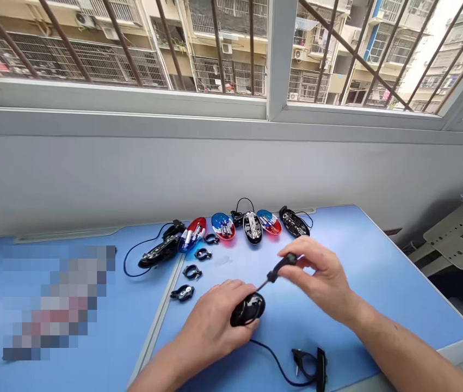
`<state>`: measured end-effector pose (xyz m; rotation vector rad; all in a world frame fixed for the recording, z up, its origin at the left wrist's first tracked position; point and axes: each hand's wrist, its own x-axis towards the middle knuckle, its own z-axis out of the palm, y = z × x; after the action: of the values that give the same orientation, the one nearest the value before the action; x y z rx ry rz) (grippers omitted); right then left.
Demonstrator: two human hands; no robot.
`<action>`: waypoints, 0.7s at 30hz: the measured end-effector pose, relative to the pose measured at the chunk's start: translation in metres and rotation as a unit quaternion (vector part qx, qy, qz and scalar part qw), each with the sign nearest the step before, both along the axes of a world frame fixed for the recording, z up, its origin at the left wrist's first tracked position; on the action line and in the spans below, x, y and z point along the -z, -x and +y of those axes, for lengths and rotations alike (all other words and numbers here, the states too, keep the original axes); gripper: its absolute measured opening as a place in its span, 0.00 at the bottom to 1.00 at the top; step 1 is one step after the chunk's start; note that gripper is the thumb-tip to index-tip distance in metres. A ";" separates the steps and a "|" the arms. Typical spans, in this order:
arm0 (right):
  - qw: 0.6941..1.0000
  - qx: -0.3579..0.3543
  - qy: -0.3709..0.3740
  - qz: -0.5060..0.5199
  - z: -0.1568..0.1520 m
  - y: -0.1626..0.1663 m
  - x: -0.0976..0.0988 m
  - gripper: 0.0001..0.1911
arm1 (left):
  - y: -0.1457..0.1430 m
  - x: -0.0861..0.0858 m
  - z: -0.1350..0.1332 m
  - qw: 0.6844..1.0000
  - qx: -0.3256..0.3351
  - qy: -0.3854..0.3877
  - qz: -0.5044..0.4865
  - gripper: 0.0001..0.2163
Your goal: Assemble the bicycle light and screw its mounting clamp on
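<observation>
Black plastic oval casing point(244, 313), gripped firmly in the left hand point(218, 310) — and the right hand point(323, 277) pinches a black-handled screwdriver point(281, 266), shaft slanting down to the casing's rim! Beyond the left hand, four black ring clamps point(185, 294); farther out, red-and-blue oval shells point(223, 225).

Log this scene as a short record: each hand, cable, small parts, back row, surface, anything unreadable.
Left hand: grips a glossy black oval plastic casing
Right hand: holds a black-handled screwdriver with a thin metal shaft, tip at the casing's upper edge
Cable: thin black cable, running from near the left hand to a black clamp-like piece
Small parts: four black ring clamps
Back row: three red-and-blue oval covers, three black oval housings
Surface: light-blue tabletop
Unreadable: pixelated patch, far left
</observation>
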<state>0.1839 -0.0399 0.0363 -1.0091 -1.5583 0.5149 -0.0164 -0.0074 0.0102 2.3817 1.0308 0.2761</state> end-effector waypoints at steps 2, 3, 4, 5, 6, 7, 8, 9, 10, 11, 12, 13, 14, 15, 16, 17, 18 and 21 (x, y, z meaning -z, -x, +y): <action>0.997 0.030 0.031 0.058 0.004 -0.006 -0.001 0.07 | 0.004 -0.003 0.003 0.991 -0.025 0.088 -0.093 0.13; 0.995 0.034 0.051 0.080 0.006 -0.008 0.000 0.07 | 0.006 -0.005 0.005 0.981 -0.043 0.138 -0.132 0.13; 0.993 0.031 0.070 0.093 0.008 -0.009 0.002 0.08 | 0.007 -0.006 0.005 0.967 -0.062 0.186 -0.163 0.14; 0.991 0.023 0.087 0.096 0.010 -0.009 0.005 0.08 | 0.008 -0.007 0.006 0.953 -0.079 0.225 -0.187 0.15; 0.991 0.014 0.101 0.089 0.011 -0.008 0.009 0.09 | 0.009 -0.008 0.007 0.941 -0.090 0.253 -0.204 0.16; 0.991 0.004 0.113 0.075 0.013 -0.006 0.013 0.08 | 0.009 -0.008 0.007 0.933 -0.095 0.270 -0.216 0.17; 0.991 -0.004 0.125 0.056 0.014 -0.004 0.017 0.08 | 0.009 -0.008 0.007 0.929 -0.094 0.278 -0.226 0.17; 0.990 -0.010 0.136 0.032 0.014 -0.001 0.022 0.07 | 0.009 -0.007 0.007 0.926 -0.088 0.284 -0.235 0.17; 0.989 -0.011 0.145 0.006 0.015 0.002 0.026 0.06 | 0.009 -0.006 0.007 0.922 -0.082 0.290 -0.244 0.18; 0.988 -0.010 0.150 -0.022 0.015 0.005 0.030 0.05 | 0.009 -0.005 0.006 0.916 -0.077 0.300 -0.255 0.18; 0.987 -0.005 0.150 -0.049 0.015 0.008 0.033 0.04 | 0.008 -0.004 0.005 0.910 -0.071 0.311 -0.267 0.18; 0.987 0.001 0.145 -0.076 0.015 0.010 0.037 0.03 | 0.008 -0.002 0.005 0.903 -0.065 0.319 -0.280 0.18; 0.985 0.007 0.137 -0.102 0.015 0.012 0.040 0.03 | 0.008 -0.001 0.004 0.898 -0.057 0.323 -0.295 0.18; 0.983 0.012 0.131 -0.125 0.016 0.013 0.044 0.02 | 0.008 0.000 0.003 0.894 -0.048 0.322 -0.308 0.18; 0.981 0.015 0.128 -0.147 0.016 0.014 0.047 0.02 | 0.007 0.001 0.003 0.891 -0.038 0.319 -0.320 0.17; 0.977 0.018 0.130 -0.168 0.016 0.014 0.049 0.02 | 0.007 0.002 0.003 0.889 -0.031 0.317 -0.330 0.17; 0.972 0.019 0.136 -0.189 0.017 0.014 0.052 0.03 | 0.007 0.002 0.002 0.885 -0.025 0.319 -0.337 0.17; 0.953 0.018 0.148 -0.262 0.017 0.011 0.058 0.03 | 0.006 0.003 0.003 0.876 -0.012 0.326 -0.356 0.17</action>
<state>0.1724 -0.0226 -0.0216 -1.4905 -1.9608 0.4872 -0.0229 -0.0048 0.0069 1.4627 0.6450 0.6391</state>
